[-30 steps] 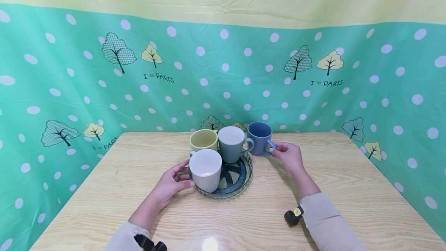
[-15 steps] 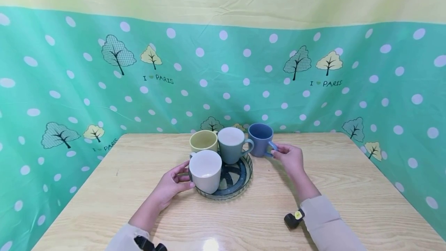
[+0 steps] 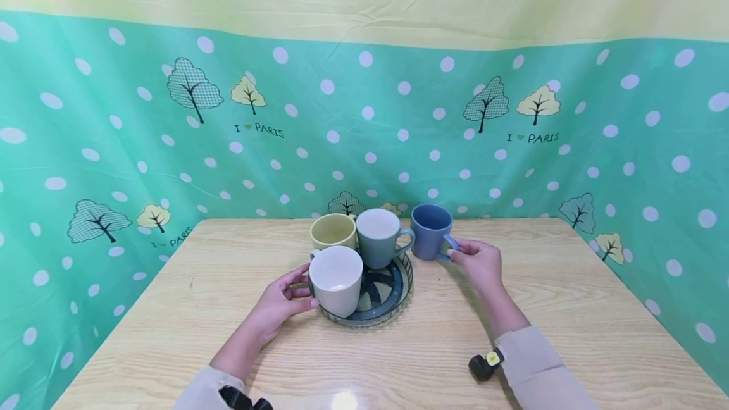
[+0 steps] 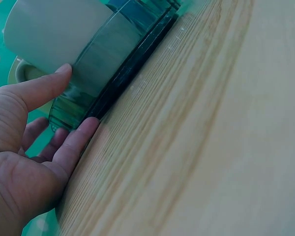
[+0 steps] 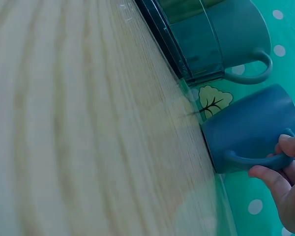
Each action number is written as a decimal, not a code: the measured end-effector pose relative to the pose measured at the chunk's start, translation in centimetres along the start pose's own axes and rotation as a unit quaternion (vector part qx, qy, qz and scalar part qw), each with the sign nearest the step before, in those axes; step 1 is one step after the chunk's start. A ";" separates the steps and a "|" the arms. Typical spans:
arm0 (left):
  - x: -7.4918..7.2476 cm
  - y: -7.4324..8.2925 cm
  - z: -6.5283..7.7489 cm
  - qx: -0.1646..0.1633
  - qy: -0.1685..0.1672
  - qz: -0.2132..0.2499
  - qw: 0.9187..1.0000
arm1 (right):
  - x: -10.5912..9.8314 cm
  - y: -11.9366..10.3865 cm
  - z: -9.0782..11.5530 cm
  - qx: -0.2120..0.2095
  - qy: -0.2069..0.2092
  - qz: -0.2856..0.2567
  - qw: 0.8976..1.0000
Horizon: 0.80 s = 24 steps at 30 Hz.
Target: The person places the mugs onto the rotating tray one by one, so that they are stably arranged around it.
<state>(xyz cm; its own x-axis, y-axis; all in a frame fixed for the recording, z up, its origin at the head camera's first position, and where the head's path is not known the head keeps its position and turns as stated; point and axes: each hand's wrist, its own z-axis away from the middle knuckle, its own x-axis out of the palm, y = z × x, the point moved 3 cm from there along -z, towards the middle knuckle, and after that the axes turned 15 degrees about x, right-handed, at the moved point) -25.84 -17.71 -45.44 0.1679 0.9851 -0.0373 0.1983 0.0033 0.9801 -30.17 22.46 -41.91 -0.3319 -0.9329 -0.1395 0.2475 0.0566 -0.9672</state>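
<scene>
In the head view a round glass tray (image 3: 393, 299) with a dark base stands mid-table. It bears a white mug (image 3: 337, 286), a grey-green mug (image 3: 377, 245) and a yellow mug (image 3: 330, 231). My left hand (image 3: 276, 302) holds the tray's left edge. The left wrist view shows its thumb (image 4: 56, 81) at the rim and other fingers lower by the base. My right hand (image 3: 475, 261) pinches the handle of a blue mug (image 3: 427, 236), upright to the right of the tray and apart from it. The blue mug's base looks at table level in the right wrist view.
The wooden table (image 3: 569, 334) ends at the back against a green and yellow curtain (image 3: 364, 125) with white dots and trees. Black wrist cameras sit on both sleeves; the right sleeve's camera (image 3: 484, 364) hangs near the table.
The blue mug has shifted a little to the right and nearer, with my right hand on its handle, widening its gap from the tray. My left hand and the tray have stayed put.
</scene>
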 end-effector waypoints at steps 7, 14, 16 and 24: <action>0.0 -0.1 0.0 -0.001 -0.001 0.003 1.000 | -0.4 -0.1 0.3 0.002 0.001 -0.004 1.000; 0.2 -0.1 0.0 -0.004 0.003 -0.004 1.000 | -0.8 -0.4 0.8 0.012 0.015 0.008 1.000; 0.2 0.0 0.0 -0.004 0.005 -0.007 1.000 | -1.0 -0.5 0.9 0.011 0.018 0.008 1.000; 0.3 0.3 0.1 -0.004 0.013 -0.011 1.000 | -1.6 -0.7 1.2 0.009 0.012 -0.001 1.000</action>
<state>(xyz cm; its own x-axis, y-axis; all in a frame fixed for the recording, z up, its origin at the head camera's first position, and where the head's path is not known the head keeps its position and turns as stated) -25.65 -17.48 -45.18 0.1388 0.9888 -0.0544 0.1945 0.0267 0.9805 -28.75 23.46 -40.81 -0.3541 -0.9242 -0.1427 0.2637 0.0478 -0.9634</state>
